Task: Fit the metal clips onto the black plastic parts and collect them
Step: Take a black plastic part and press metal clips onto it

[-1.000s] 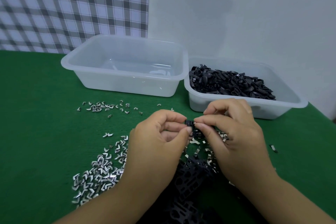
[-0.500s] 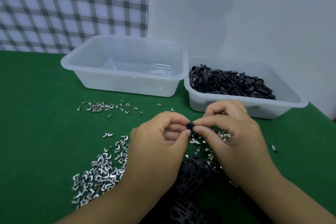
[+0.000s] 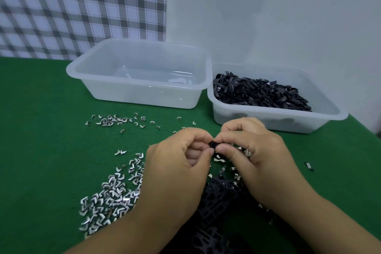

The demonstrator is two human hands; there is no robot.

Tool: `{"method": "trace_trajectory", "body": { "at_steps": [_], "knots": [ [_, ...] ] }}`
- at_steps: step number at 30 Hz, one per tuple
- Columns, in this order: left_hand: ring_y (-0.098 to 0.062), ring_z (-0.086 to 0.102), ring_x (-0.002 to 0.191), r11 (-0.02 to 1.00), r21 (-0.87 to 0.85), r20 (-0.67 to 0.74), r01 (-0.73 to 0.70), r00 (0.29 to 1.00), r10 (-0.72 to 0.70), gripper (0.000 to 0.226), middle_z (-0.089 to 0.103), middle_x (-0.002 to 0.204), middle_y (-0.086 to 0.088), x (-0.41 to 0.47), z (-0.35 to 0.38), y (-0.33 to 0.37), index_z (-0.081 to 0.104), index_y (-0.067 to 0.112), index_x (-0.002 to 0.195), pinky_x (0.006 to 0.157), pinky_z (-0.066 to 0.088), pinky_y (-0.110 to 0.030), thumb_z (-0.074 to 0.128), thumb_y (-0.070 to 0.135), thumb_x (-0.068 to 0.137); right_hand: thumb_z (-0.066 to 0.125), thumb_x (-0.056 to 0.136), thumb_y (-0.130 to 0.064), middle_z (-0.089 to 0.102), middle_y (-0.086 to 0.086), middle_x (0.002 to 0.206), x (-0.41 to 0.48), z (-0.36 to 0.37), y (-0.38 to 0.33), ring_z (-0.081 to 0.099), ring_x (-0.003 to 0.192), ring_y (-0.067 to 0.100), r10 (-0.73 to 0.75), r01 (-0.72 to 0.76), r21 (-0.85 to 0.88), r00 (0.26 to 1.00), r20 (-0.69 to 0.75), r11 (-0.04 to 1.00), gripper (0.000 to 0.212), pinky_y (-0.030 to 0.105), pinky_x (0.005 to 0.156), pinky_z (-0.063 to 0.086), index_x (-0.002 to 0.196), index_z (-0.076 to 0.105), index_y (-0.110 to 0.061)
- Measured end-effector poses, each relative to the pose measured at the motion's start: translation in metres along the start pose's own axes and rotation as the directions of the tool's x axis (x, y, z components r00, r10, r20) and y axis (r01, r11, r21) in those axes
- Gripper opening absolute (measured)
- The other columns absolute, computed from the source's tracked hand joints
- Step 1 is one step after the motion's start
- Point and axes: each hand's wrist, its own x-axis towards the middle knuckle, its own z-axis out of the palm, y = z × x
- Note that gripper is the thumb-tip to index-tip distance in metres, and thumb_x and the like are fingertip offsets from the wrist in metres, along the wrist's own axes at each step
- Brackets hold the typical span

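Change: your hands have hardly shifted; the black plastic part (image 3: 213,145), at frame centre, now shows less between your fingertips.
Left hand (image 3: 177,163): thumb and forefinger pinch the part.
Right hand (image 3: 257,154): pinches its other side.
Meaning: you are probably pressing a clip home; the clip itself is hidden.
Metal clips (image 3: 107,196): loose pile, lower left.
Next: likely the right tub (image 3: 278,118).

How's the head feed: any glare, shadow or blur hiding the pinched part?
Head view: soft even light; metal clips glint mildly; faint shadow on the wall; the black part between left hand and right hand is dark, its detail unreadable.
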Motion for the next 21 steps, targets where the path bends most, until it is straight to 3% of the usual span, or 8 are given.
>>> {"method": "trace_trajectory", "body": {
  "at_steps": [4, 8, 10, 13, 16, 19, 21],
  "knots": [
    [-0.002, 0.066, 0.058, 0.994, -0.081, -0.003, 0.076, 0.997, -0.077, 0.03, 0.07, 0.069, 0.013, 0.003, -0.001, 0.0, 0.068, 0.033, 0.081, 0.057, 0.053, -0.014, 0.076, 0.004, 0.075, 0.062, 0.082, -0.021, 0.058, -0.008, 0.088, 0.004, 0.003, -0.003, 0.052, 0.092, 0.014, -0.001, 0.001, -0.022, 1.0, -0.02, 1.0, 0.012, 0.013, 0.08, 0.037, 0.087, 0.072, -0.017],
    [-0.01, 0.069, 0.06, 0.939, -0.291, -0.122, 0.183, 0.966, -0.226, 0.024, 0.071, 0.07, 0.004, 0.01, -0.004, -0.004, 0.067, 0.023, 0.078, 0.055, 0.055, -0.017, 0.07, 0.0, 0.079, 0.065, 0.084, -0.025, 0.059, -0.016, 0.099, 0.011, -0.005, -0.003, 0.051, 0.095, -0.003, 0.09, -0.085, 0.051, 0.988, -0.122, 0.995, 0.024, 0.008, 0.083, 0.038, 0.108, 0.067, -0.024],
    [-0.01, 0.069, 0.062, 0.908, -0.366, -0.152, 0.202, 0.95, -0.273, 0.022, 0.071, 0.073, 0.002, 0.014, -0.006, -0.006, 0.065, 0.02, 0.081, 0.056, 0.053, -0.015, 0.067, -0.002, 0.081, 0.066, 0.083, -0.018, 0.059, -0.021, 0.096, 0.01, -0.011, 0.001, 0.052, 0.092, -0.007, 0.121, -0.122, 0.003, 0.983, -0.137, 0.993, 0.022, 0.008, 0.083, 0.039, 0.104, 0.068, -0.026],
    [-0.01, 0.07, 0.065, 0.881, -0.425, -0.157, 0.208, 0.941, -0.298, 0.019, 0.07, 0.074, 0.0, 0.016, -0.007, -0.007, 0.063, 0.015, 0.084, 0.058, 0.052, -0.012, 0.066, -0.004, 0.082, 0.067, 0.083, -0.016, 0.062, -0.021, 0.09, 0.008, -0.011, 0.002, 0.053, 0.094, 0.0, 0.178, -0.177, -0.106, 0.984, 0.003, 0.979, 0.018, 0.017, 0.087, 0.042, 0.093, 0.072, -0.029],
    [-0.011, 0.071, 0.066, 0.87, -0.449, -0.18, 0.203, 0.933, -0.311, 0.019, 0.069, 0.072, -0.004, 0.017, -0.005, -0.009, 0.063, 0.014, 0.084, 0.058, 0.052, -0.012, 0.066, -0.004, 0.082, 0.062, 0.087, -0.02, 0.064, -0.013, 0.092, 0.014, -0.001, -0.002, 0.05, 0.097, 0.01, 0.181, -0.149, -0.186, 0.97, 0.165, 0.971, 0.016, 0.02, 0.086, 0.038, 0.095, 0.072, -0.029],
    [-0.01, 0.07, 0.064, 0.869, -0.453, -0.188, 0.2, 0.931, -0.312, 0.019, 0.069, 0.071, -0.003, 0.018, -0.005, -0.011, 0.062, 0.014, 0.084, 0.057, 0.051, -0.011, 0.066, -0.004, 0.082, 0.06, 0.088, -0.023, 0.067, -0.002, 0.092, 0.025, 0.007, -0.004, 0.051, 0.097, 0.02, 0.172, -0.115, -0.243, 0.958, 0.228, 0.963, 0.014, 0.032, 0.086, 0.04, 0.092, 0.073, -0.024],
    [-0.008, 0.069, 0.062, 0.875, -0.442, -0.187, 0.198, 0.934, -0.306, 0.019, 0.07, 0.069, 0.002, 0.017, -0.005, -0.01, 0.062, 0.015, 0.083, 0.056, 0.05, -0.011, 0.066, -0.004, 0.082, 0.06, 0.088, -0.026, 0.068, -0.003, 0.095, 0.031, 0.013, -0.006, 0.051, 0.098, 0.02, 0.177, -0.106, -0.267, 0.949, 0.261, 0.958, 0.015, 0.033, 0.088, 0.042, 0.096, 0.073, -0.025]
  ]
}}
